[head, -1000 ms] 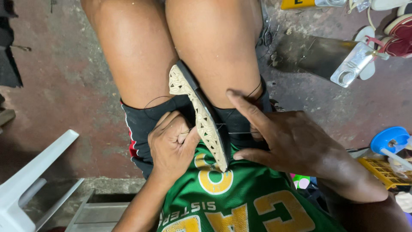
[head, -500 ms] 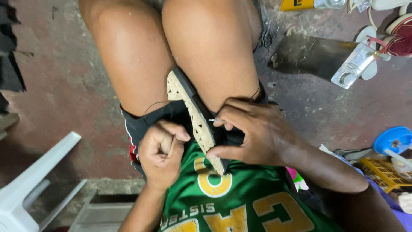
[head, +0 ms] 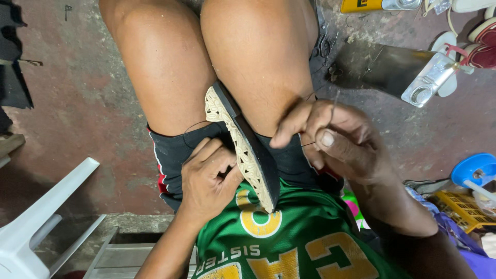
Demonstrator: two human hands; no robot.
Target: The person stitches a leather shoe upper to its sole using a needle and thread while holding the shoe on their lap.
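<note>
Pinching a thin needle (head: 335,103) between thumb and fingers, the right hand (head: 336,142) has lifted up and away from the shoe sole (head: 243,142), where a second ago it lay spread flat against the sole's dark side. Its grip is closed on the needle, which stands nearly upright above the knuckles, and a fine dark thread (head: 305,144) runs from under the thumb back toward the sole. That line looks drawn fairly straight, which I take to mean a stitch has just come through and is being pulled snug.

The left hand (head: 206,178) sits on the other side of the sole, fingers curled and closed against its pale, patterned face, bracing it; a moment ago this hand was a looser fist lower down, and it now presses closer to the edge. The sole itself stands on its long edge, wedged between the thighs, toe end pointing away from the body and heel end resting on the green jersey (head: 289,243). It has barely moved across the three pictures.

Beyond the right hand, well apart from the grip, a clear glue bottle (head: 429,82) lies on the concrete floor (head: 77,88) beside a red and white shoe (head: 478,49). Out past the left hand stands a white plastic chair (head: 41,222), also well clear of the work
</note>
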